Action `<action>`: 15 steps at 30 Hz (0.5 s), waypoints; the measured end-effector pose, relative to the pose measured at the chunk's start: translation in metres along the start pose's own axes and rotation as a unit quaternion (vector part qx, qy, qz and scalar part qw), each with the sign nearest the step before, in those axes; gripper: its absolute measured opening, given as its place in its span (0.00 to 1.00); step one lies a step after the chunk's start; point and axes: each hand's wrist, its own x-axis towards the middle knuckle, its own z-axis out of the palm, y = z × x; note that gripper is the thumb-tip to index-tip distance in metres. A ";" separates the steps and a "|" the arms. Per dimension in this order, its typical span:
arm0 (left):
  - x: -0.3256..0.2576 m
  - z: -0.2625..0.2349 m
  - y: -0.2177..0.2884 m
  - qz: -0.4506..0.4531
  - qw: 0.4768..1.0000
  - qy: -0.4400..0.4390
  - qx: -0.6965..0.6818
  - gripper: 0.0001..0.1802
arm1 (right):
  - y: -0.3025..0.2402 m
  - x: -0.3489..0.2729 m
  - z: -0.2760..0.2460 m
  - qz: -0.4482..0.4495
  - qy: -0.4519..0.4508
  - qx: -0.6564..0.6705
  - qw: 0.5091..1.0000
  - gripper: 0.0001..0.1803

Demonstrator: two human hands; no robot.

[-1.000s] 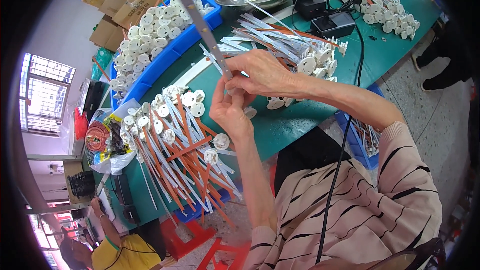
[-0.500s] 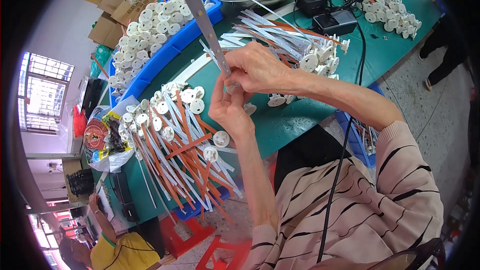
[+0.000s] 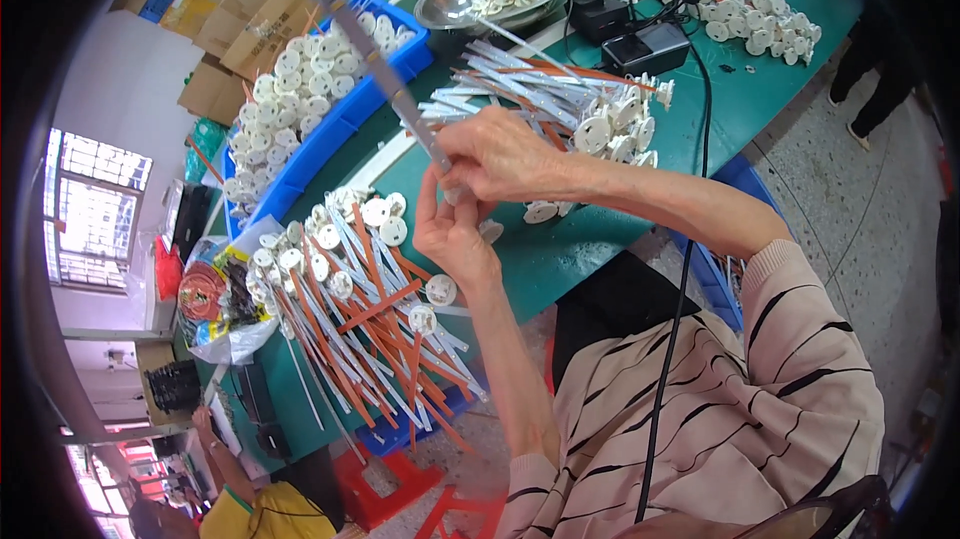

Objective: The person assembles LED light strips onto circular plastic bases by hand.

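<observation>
My right hand (image 3: 505, 154) pinches the lower end of a long, narrow LED strip (image 3: 372, 51), pale grey with small yellowish squares along it. The strip slants up and to the left, blurred toward its top. Just below, my left hand (image 3: 462, 244) has its fingers closed around a small whitish piece (image 3: 458, 194) at the strip's end, mostly hidden by the fingers. Left of my hands lies a heap of white and orange-brown strips (image 3: 375, 314) joined to white round caps (image 3: 393, 231). Another bundle of strips (image 3: 535, 79) with caps lies behind my right hand.
A blue bin (image 3: 330, 144) full of white round caps stands at the back left. Beyond are a metal bowl (image 3: 430, 14), black power adapters (image 3: 645, 47) and more capped strips (image 3: 760, 19). A black cable (image 3: 705, 119) hangs over the green table's (image 3: 600, 239) edge. A person in yellow (image 3: 270, 509) sits at lower left.
The LED strip has tipped further to the left at its upper end. Both hands stay close together at its lower end, and the whole view has shifted slightly.
</observation>
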 end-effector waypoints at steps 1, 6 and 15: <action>-0.001 0.001 0.001 -0.002 1.000 -0.004 -0.013 0.22 | -0.003 0.001 -0.003 0.005 -0.007 -0.015 1.000 0.06; 0.000 -0.007 0.014 -0.016 0.993 -0.107 0.054 0.28 | -0.007 0.008 -0.021 0.095 -0.036 -0.017 0.995 0.10; 0.012 -0.016 0.007 -0.003 0.990 0.045 0.135 0.26 | 0.017 0.042 -0.051 0.258 -0.326 -0.126 0.901 0.10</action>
